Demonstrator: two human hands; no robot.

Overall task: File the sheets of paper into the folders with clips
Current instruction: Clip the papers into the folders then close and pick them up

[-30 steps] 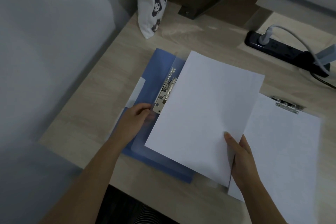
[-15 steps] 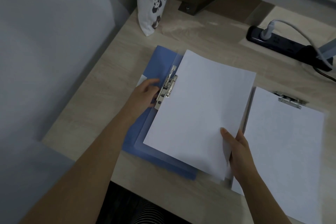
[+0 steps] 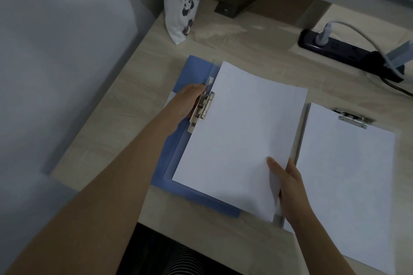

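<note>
**Sheet of paper [image 3: 241, 136] at the metal clip [image 3: 202, 110]: risk of a crooked bite**

The sheet lies over the right half of the open blue folder [image 3: 176, 154] on the counter [image 3: 134, 118], its left edge meeting the clip at the spine. The left hand [image 3: 190, 101] has its fingers curled on the clip's lever. The right hand [image 3: 290, 187] pinches the sheet's near right corner, thumb on top. Whether the edge sits under the clip's plate cannot be told. If the lever is let go too soon, the clip may miss the sheet or catch it askew. The one-corner hold lets the sheet swing or buckle. A second sheet [image 3: 348, 185], already clipped, lies just right, and a drifting sheet could slide over it.
</note>
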